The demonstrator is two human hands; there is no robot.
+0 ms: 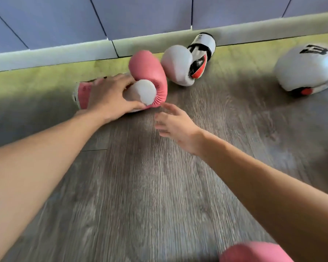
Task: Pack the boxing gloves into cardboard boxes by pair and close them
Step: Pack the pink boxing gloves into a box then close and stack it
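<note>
A pink boxing glove (148, 70) with a white thumb lies on the wooden floor near the wall. My left hand (110, 99) grips it around the palm side, thumb by the white thumb pad. My right hand (174, 123) hovers just right of that glove, fingers spread, holding nothing. A white glove (178, 65) with a black and red cuff lies behind it against the skirting. Another white glove (309, 69) with black lettering lies at the far right. A second pink glove (254, 252) shows blurred at the bottom edge under my right forearm. No cardboard box is in view.
A pale skirting board (64, 53) and a grey-blue panelled wall (140, 14) run along the back. Grey wood-pattern floor (140, 186) fills the foreground between my arms.
</note>
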